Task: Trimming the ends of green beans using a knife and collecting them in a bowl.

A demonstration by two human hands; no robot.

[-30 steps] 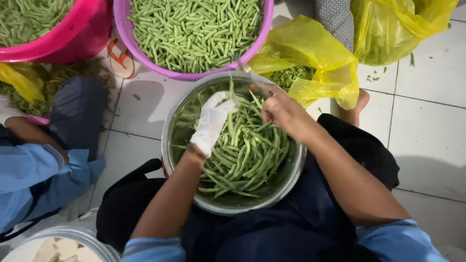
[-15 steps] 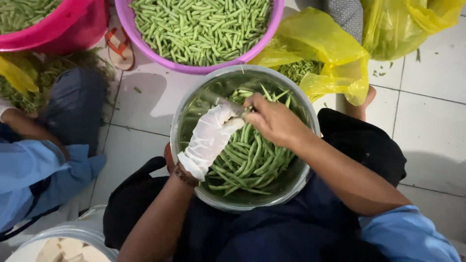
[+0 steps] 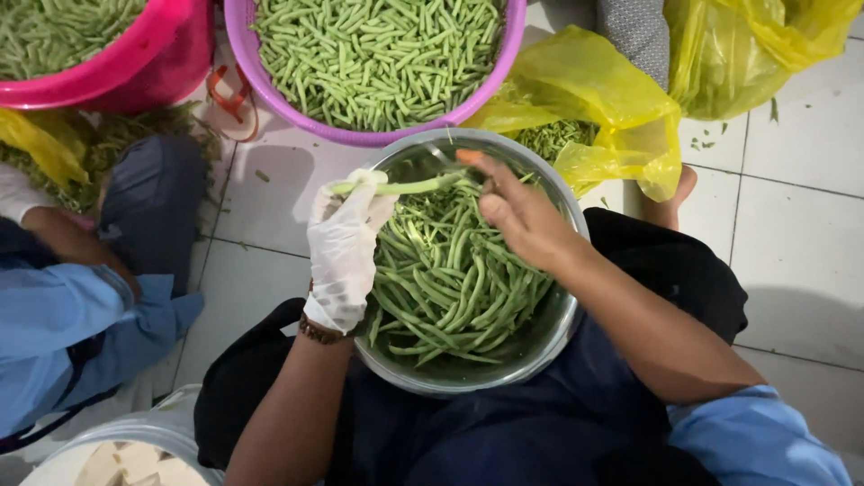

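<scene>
1. Left hand (image 3: 345,245), white glove: fingers curled shut around one end of a single green bean (image 3: 396,186), held level.
2. Right hand (image 3: 522,216), bare: fingertips pinch the bean's other end; a blade may be there, can't tell.
3. Steel bowl (image 3: 549,337) of whole beans sits directly under both hands, on the lap.
4. Purple basin (image 3: 270,85) of cut beans just beyond the fingertips; yellow bag (image 3: 603,99) right of them.
</scene>
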